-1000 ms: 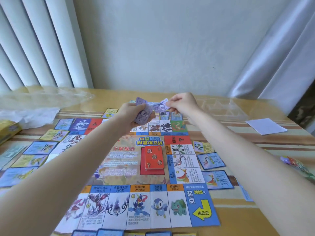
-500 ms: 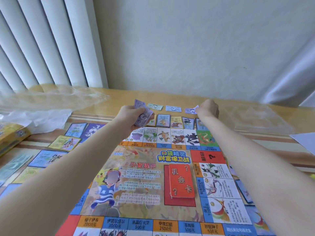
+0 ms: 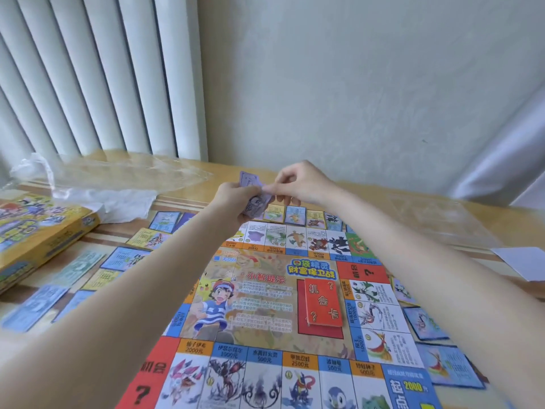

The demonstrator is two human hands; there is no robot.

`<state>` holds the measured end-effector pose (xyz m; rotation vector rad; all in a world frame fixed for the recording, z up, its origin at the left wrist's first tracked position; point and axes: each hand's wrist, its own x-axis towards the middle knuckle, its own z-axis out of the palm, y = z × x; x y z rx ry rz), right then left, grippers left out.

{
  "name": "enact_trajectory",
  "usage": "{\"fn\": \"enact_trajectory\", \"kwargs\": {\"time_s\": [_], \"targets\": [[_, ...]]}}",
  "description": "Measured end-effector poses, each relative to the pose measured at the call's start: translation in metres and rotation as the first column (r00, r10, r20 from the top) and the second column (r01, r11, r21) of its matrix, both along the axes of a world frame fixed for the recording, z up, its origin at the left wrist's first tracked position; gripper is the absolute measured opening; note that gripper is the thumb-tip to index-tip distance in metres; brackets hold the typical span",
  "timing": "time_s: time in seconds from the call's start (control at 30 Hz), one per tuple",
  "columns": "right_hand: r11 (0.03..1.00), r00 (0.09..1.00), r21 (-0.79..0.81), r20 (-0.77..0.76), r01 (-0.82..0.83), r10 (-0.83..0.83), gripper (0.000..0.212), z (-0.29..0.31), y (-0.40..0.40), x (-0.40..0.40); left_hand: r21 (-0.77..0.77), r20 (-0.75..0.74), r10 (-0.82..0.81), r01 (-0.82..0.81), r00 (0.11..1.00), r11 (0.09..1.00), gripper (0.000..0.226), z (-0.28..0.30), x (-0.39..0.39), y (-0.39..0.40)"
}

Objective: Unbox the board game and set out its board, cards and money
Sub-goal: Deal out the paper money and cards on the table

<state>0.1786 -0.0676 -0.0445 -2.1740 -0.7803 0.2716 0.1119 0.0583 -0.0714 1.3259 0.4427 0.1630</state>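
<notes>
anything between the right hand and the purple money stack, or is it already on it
Nothing visible stands between them. The right hand already pinches the top note of the small purple paper money stack, which the left hand grips above the far edge of the colourful game board.

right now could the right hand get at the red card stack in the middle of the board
Probably yes: the red card stack lies uncovered on the board, below the right hand, but that hand is pinching a purple banknote.

Bright, soft daylight; wide-angle bending and blur toward the edges.
</notes>
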Motion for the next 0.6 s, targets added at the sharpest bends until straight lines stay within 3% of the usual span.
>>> {"fn": "enact_trajectory", "kwargs": {"time_s": [0.23, 0.37, 0.5, 0.6], "targets": [[0.994, 0.984, 0.091, -0.163, -0.063, 0.077, 0.017, 0.003, 0.059, -0.036, -0.011, 0.06, 0.07, -0.069, 0.996, 0.998, 0.019, 0.005, -0.045, 0.056], [0.983, 0.964, 0.172, -0.244, -0.063, 0.104, 0.023, -0.005, 0.106, -0.052, -0.017, 0.061, 0.118, -0.117, 0.991, 0.993, 0.014, 0.006, -0.069, 0.092], [0.978, 0.956, 0.207, -0.278, -0.035, 0.093, 0.021, -0.021, 0.154, -0.066, 0.033, 0.016, 0.309, -0.31, 0.951, 0.95, 0.027, -0.002, -0.096, 0.141], [0.982, 0.961, 0.189, -0.266, -0.027, 0.077, 0.012, -0.038, 0.185, -0.076, 0.068, -0.015, 0.409, -0.408, 0.912, 0.911, 0.025, -0.008, -0.121, 0.175]]}}
